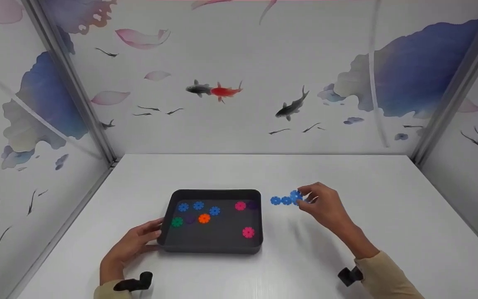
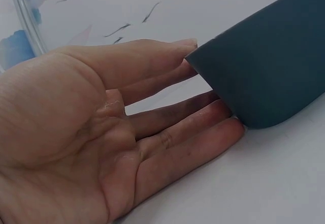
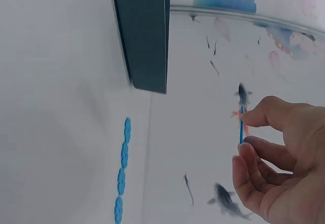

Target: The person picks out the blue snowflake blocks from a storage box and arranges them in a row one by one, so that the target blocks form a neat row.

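One blue disc (image 1: 295, 194) is pinched by the right hand (image 1: 326, 204), right of center, near a four-disc blue row (image 3: 125, 155); at lower center, a dark tray (image 1: 208, 250) holding nine discs (image 1: 204, 218) is touched by the left hand (image 1: 128, 245), fingers extended.

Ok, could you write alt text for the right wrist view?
A right hand pinches a thin blue piece, seen edge-on. A row of blue pieces lies on a white table, near a dark tray.
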`<state>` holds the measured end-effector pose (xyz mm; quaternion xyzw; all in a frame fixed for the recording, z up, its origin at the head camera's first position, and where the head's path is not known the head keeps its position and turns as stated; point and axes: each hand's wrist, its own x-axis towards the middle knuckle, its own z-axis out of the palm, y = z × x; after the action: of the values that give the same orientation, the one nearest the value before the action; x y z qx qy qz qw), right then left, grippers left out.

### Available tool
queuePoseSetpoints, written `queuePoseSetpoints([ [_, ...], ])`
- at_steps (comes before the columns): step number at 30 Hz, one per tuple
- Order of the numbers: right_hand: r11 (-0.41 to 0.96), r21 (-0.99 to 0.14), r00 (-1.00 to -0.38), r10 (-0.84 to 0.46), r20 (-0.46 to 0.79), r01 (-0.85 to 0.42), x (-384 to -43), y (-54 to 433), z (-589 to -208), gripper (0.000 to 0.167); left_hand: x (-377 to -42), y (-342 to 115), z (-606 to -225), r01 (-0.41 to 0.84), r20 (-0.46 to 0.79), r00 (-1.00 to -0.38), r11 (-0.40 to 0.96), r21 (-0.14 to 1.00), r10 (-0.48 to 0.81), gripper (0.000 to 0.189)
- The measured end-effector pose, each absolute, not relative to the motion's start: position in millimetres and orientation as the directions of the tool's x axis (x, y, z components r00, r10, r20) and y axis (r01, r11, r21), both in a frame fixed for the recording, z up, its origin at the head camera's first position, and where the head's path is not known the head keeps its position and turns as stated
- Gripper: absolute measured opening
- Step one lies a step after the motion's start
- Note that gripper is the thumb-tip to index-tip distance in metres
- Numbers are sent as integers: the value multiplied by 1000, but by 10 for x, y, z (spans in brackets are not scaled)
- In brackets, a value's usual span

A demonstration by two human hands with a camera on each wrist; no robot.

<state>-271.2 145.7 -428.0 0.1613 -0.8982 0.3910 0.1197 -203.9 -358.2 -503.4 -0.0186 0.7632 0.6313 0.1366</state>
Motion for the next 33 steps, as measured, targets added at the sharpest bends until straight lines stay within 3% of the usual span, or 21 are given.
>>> queuePoseSetpoints([
  [17, 704, -695, -985, -36, 167, -144, -3142, 2176, -4453, 39, -2023, -3575, -5020, -238, -261, -961, 206, 949, 94, 69],
  [33, 738, -671, -993, -13, -113, 67, -3296, 2657, -4732, 41, -2042, -3548, -5006, -242, -269, -958, 223, 944, 97, 71],
])
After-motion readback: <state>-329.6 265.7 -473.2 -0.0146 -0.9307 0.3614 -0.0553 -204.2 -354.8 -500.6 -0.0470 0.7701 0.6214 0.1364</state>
